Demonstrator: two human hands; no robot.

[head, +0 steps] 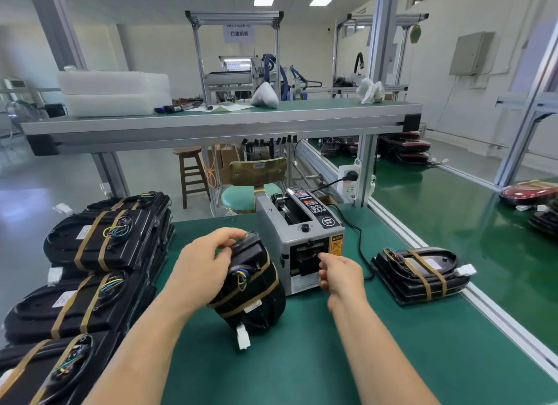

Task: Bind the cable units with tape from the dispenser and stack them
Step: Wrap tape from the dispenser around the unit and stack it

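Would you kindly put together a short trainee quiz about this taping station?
1. True or false: the left hand grips a cable unit standing tilted on the green mat.
2. Which hand is at the outlet of the tape dispenser? A) left hand B) right hand
3. Fill in: the stacks of bound units lie on the person's ___ side.
Key: 1 true; 2 B; 3 left.
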